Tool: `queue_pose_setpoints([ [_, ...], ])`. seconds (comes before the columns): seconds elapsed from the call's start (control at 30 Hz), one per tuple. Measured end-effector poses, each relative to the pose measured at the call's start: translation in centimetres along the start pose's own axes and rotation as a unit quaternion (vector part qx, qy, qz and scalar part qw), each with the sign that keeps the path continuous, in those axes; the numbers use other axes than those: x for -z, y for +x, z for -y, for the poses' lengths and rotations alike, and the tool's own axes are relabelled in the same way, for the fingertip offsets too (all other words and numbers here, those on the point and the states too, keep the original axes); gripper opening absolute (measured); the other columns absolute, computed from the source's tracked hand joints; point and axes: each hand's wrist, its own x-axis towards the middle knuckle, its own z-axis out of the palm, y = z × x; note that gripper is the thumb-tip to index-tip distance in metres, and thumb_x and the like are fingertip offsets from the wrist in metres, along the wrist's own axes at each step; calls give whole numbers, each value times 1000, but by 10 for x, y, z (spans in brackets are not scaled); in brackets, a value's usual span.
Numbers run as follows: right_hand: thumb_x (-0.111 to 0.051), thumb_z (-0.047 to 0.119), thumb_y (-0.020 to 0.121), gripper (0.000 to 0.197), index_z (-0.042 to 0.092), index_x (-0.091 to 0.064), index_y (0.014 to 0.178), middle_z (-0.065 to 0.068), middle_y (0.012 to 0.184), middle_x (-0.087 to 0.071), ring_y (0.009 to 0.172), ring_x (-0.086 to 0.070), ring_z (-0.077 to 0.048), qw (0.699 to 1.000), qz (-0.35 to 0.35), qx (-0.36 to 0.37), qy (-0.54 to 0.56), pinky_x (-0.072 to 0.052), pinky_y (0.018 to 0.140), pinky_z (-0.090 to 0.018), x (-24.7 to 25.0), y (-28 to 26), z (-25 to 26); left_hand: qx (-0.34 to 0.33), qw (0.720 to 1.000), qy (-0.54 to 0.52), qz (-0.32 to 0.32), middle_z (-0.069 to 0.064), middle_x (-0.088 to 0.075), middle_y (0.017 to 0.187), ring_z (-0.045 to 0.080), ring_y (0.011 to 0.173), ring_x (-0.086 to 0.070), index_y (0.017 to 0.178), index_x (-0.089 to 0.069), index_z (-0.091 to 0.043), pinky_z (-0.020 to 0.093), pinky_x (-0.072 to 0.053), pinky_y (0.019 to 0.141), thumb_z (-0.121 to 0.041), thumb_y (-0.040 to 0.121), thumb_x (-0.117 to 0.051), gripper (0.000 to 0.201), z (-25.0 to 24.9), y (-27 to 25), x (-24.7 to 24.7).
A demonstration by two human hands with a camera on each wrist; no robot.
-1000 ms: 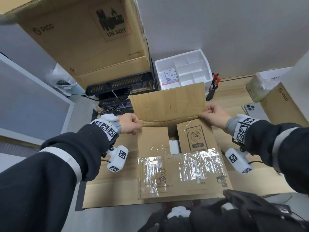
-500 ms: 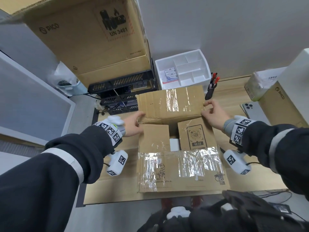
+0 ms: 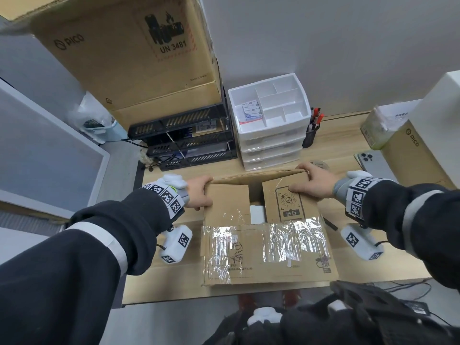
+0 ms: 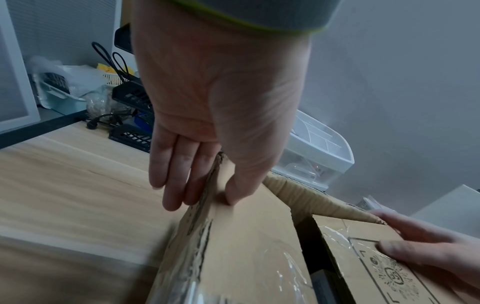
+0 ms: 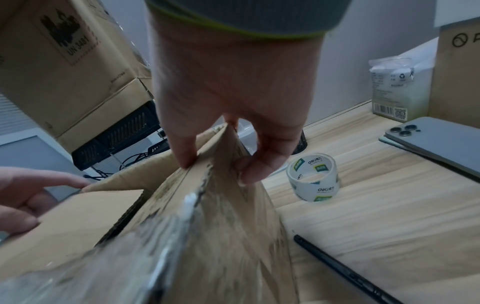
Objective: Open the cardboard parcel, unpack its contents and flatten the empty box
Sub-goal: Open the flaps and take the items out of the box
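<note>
The cardboard parcel (image 3: 267,230) sits on the bench (image 3: 159,277), at its near edge. The left hand (image 3: 199,192) pinches the parcel's far-left corner, thumb on the inner flap (image 3: 227,201) and fingers (image 4: 179,181) outside. The right hand (image 3: 315,184) pinches the far-right corner likewise. 2 inner flaps lie nearly shut over a white item (image 3: 257,214). Pulling unevenly could tear a taped flap or slide the parcel off the near edge; a jolt could knock the tape roll (image 5: 313,176) beside it.
</note>
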Motion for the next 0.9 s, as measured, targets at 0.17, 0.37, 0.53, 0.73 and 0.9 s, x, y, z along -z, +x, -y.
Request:
queue_pose_setpoints([
  [0.17, -83, 40, 74, 67, 39, -38, 123, -3, 102, -67, 79, -71, -23, 998, 55, 1, 11, -60, 54, -35, 7, -6, 0, 15, 1000, -12, 10, 11, -72, 88, 27, 68, -76, 134, -44, -19, 44, -62, 65, -13, 83, -68, 57, -1, 6, -2],
  [0.37, -80, 32, 79, 59, 31, -41, 124, -5, 101, -69, 82, -71, -26, 998, 46, 24, 24, -62, 60, -42, 4, 3, -6, 26, 999, -33, 32, 18, -73, 86, 28, 61, -72, 123, -43, -14, 35, -57, 55, -9, 85, -66, 45, 0, 16, -4],
  [0.53, -78, 37, 80, 76, 24, -38, 144, 0, 116, -67, 99, -65, -18, 998, 1, 58, 4, -52, 91, -33, 3, 15, -6, 56, 997, -50, 18, 14, -66, 70, 25, 53, -64, 121, -45, -8, 40, -58, 56, -4, 91, -60, 34, -4, 25, -2],
  [0.73, -74, 32, 86, 75, 22, -33, 149, -1, 116, -65, 94, -57, -14, 998, -13, 68, -5, -42, 85, -24, 9, 24, 12, 75, 997, -21, -28, 22, -74, 80, 33, 65, -73, 114, -51, -3, 45, -62, 65, -3, 97, -44, 18, -9, 33, 5],
  [0.9, -73, 33, 86, 88, 17, -21, 155, -10, 133, -60, 108, -62, -23, 997, -16, 69, -6, -47, 102, -37, 8, 36, 21, 92, 989, 68, -93, 5, -72, 70, 22, 60, -70, 96, -58, -14, 40, -63, 65, -21, 86, -49, 15, -3, 43, 14],
])
